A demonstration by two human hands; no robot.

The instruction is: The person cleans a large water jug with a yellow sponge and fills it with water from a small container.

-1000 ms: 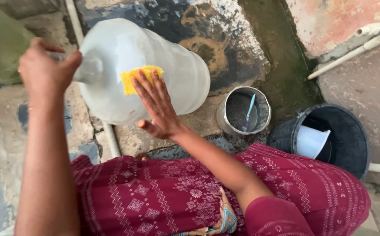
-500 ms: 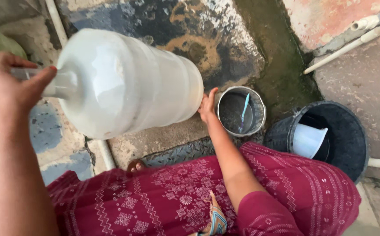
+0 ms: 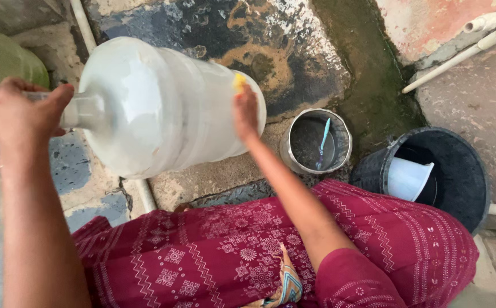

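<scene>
Large translucent jug (image 3: 162, 105) is being held tilted above wet stone floor (image 3: 293, 45). Left hand (image 3: 22, 111) fingers are clamping its neck; right hand (image 3: 247, 111) fingers, together, are pressing yellow sponge (image 3: 239, 81) onto far end. Appears empty, light, rigid, prob. slippery; neck looks the surest grip pt.

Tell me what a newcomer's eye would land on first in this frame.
The big translucent water jug fills the upper left, held tilted above the stained concrete floor: the left hand grips its neck, the right hand presses a yellow sponge against its far end. To the right stand a small metal bucket with a blue toothbrush in it and a black bucket holding a white cup.
</scene>
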